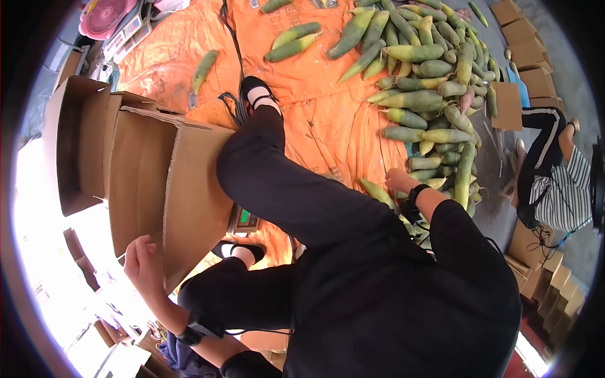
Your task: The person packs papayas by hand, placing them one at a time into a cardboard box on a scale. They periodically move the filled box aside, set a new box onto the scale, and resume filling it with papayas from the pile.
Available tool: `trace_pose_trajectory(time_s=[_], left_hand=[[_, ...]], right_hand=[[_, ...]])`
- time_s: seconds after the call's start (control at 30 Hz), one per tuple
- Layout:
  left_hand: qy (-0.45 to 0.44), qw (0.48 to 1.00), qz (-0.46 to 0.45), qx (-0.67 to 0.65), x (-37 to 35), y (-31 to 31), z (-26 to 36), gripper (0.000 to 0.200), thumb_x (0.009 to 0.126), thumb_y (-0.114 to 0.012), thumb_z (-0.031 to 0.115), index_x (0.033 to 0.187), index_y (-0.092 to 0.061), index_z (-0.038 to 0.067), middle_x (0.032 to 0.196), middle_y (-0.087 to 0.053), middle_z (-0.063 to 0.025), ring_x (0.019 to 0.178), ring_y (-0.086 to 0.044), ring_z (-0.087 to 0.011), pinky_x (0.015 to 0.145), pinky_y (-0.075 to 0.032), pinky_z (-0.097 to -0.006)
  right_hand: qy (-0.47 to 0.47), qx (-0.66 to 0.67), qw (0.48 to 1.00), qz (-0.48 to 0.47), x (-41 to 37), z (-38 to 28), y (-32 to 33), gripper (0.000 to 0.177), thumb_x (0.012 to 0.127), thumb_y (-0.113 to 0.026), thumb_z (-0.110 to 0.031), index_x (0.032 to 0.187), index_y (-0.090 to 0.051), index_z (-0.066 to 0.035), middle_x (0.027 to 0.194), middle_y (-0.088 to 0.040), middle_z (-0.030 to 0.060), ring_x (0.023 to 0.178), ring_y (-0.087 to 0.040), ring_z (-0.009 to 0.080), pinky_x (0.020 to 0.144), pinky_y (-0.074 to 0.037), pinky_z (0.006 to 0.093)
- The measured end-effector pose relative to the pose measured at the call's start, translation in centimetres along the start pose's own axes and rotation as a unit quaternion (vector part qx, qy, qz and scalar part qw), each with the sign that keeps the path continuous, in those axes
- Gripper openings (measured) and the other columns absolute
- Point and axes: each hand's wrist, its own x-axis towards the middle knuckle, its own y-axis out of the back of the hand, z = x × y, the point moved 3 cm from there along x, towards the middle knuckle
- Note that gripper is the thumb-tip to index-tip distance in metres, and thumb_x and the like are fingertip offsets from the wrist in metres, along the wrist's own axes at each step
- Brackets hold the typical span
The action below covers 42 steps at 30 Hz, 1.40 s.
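Note:
My left hand (140,261), fingers curled in and nothing seen in them, is beside the near edge of an open cardboard box (198,189). My right hand (399,181) is closed at the near edge of a big pile of green radishes (416,99). Close by it lies a pale green radish (376,192); whether the fingers hold anything I cannot tell. Both wrists carry dark bands. Under the box sits a scale with a lit green display (245,217), partly hidden by my leg.
An orange tarp (328,113) covers the floor, with a few loose radishes (293,47) on it. More boxes (75,145) stand at left. A black cable (236,44) crosses the tarp. At right a person in a striped top (564,195) is near stacked cartons (526,47).

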Motion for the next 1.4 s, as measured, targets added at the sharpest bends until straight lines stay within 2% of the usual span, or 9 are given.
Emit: trace_pose_trajectory(time_s=[0.03,0.07,0.27,0.43,0.57,0.63,0.8,1.17,1.4], left_hand=[[0.001,1.0,-0.006,0.004,-1.1,0.1,0.2,0.019,0.09,-0.05,0.008,0.089,-0.065,-0.003,0.073,-0.061,-0.0048,0.07,-0.053,-0.0114,0.065,-0.042,-0.025],[-0.052,0.998,0.016,-0.036,-2.4,0.2,0.9,0.02,0.092,-0.049,0.008,0.091,-0.065,-0.004,0.076,-0.062,-0.0056,0.073,-0.054,-0.0118,0.066,-0.043,-0.0255],[-0.259,0.955,0.112,-0.093,-8.3,-0.9,3.8,0.017,0.088,-0.05,0.002,0.075,-0.058,-0.002,0.078,-0.062,-0.0079,0.074,-0.057,-0.0198,0.068,-0.045,-0.0348],[-0.06,0.99,-0.111,0.062,-9.4,-7.1,0.9,0.022,0.083,-0.059,0.01,0.067,-0.058,-0.005,0.067,-0.058,-0.0139,0.067,-0.057,-0.0235,0.062,-0.044,-0.0362],[-0.121,0.935,-0.289,0.167,-10.4,-12.7,-1.7,0.02,0.083,-0.059,0.015,0.072,-0.064,0.0,0.071,-0.06,-0.0167,0.069,-0.058,-0.0347,0.062,-0.045,-0.0405],[-0.176,0.898,-0.346,0.209,-10.8,-13.8,-1.7,0.018,0.085,-0.051,0.007,0.091,-0.068,0.005,0.085,-0.062,-0.0157,0.082,-0.061,-0.0331,0.07,-0.049,-0.0405],[-0.134,0.905,-0.353,0.198,-11.3,-15.1,-1.9,0.032,0.083,-0.054,0.005,0.114,-0.061,0.008,0.1,-0.062,-0.0165,0.094,-0.06,-0.0338,0.079,-0.05,-0.0412],[-0.111,0.917,-0.33,0.196,-11.1,-15.2,-2.8,0.032,0.083,-0.061,0.017,0.114,-0.061,0.009,0.1,-0.062,-0.0158,0.094,-0.061,-0.034,0.08,-0.05,-0.0431],[-0.113,0.93,-0.311,0.158,-10.4,-14.3,-1.1,0.032,0.083,-0.059,0.01,0.114,-0.062,0.01,0.099,-0.064,-0.0159,0.088,-0.062,-0.0337,0.078,-0.05,-0.04]], right_hand=[[-0.014,-0.043,0.998,-0.042,0.3,2.3,-1.6,0.025,0.079,-0.057,-0.024,0.084,-0.069,-0.002,0.089,-0.066,0.0192,0.088,-0.063,0.0352,0.078,-0.05,0.0411],[0.107,-0.223,0.964,-0.097,0.6,3.8,-3.3,0.027,0.082,-0.054,-0.024,0.082,-0.069,-0.001,0.088,-0.066,0.0193,0.086,-0.064,0.035,0.078,-0.051,0.0407],[-0.054,-0.158,0.979,-0.121,-5.1,4.3,-1.5,0.026,0.085,-0.051,-0.02,0.087,-0.069,-0.001,0.089,-0.066,0.0206,0.086,-0.064,0.0346,0.078,-0.051,0.041],[-0.198,-0.067,0.978,0.017,-6.4,3.2,0.4,0.023,0.08,-0.058,-0.01,0.102,-0.063,-0.004,0.106,-0.063,0.0166,0.102,-0.059,0.0332,0.081,-0.051,0.0404],[-0.14,-0.208,0.968,0.012,-5.0,1.6,0.8,0.028,0.079,-0.061,-0.012,0.107,-0.06,-0.008,0.115,-0.059,0.0112,0.112,-0.054,0.0292,0.086,-0.05,0.0405],[-0.099,-0.25,0.963,-0.017,-4.2,1.0,-1.0,0.031,0.078,-0.063,-0.013,0.109,-0.061,-0.01,0.116,-0.056,0.0085,0.115,-0.05,0.0253,0.088,-0.047,0.0409],[-0.017,-0.298,0.952,-0.071,-3.7,-0.4,-3.0,0.03,0.086,-0.053,-0.017,0.114,-0.06,-0.01,0.118,-0.055,0.008,0.118,-0.047,0.024,0.091,-0.041,0.0478],[-0.051,-0.31,0.936,-0.159,-4.2,1.1,-3.4,0.03,0.089,-0.05,-0.022,0.116,-0.061,-0.015,0.124,-0.055,0.0038,0.119,-0.048,0.0232,0.089,-0.038,0.0557],[-0.075,-0.261,0.963,-0.008,-2.0,1.4,2.0,0.033,0.078,-0.064,-0.017,0.111,-0.058,-0.014,0.116,-0.059,0.0079,0.11,-0.053,0.0279,0.086,-0.046,0.0504]])
